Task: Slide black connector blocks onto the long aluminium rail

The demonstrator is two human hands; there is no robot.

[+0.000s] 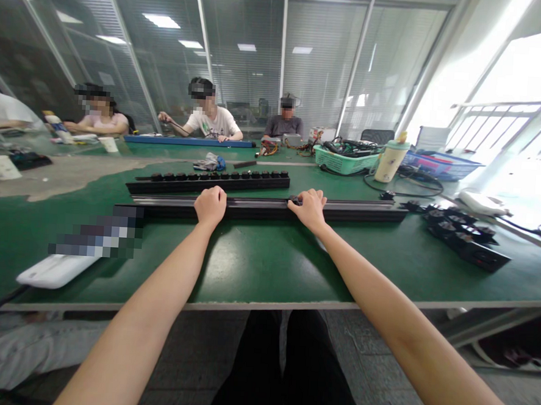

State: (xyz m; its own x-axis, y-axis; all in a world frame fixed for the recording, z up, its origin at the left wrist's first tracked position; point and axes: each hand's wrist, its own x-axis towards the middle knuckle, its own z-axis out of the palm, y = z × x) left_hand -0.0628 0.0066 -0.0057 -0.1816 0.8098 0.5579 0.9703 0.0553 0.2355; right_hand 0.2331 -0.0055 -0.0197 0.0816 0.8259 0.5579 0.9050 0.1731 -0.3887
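Observation:
A long black metal channel point(261, 209) with a shiny inner face lies left to right across the green table in front of me. My left hand point(210, 206) is closed over it, left of its middle, knuckles up. Farther right, my right hand point(310, 210) is closed at the same channel, thumb and fingers on a small black part point(294, 200) at its top; the hand partly hides this part. Just behind lies a second black strip point(212, 182) with a row of several black knob-like pieces along it.
Black modules point(461, 229) are heaped at the right. A white device point(60, 269) with a cable lies front left. Farther back are a green basket point(346, 160) of cables, a cream tumbler point(391, 161) and a grey cloth point(209, 161). Several people sit across the table, one holding a cable near a blue bar point(189, 141).

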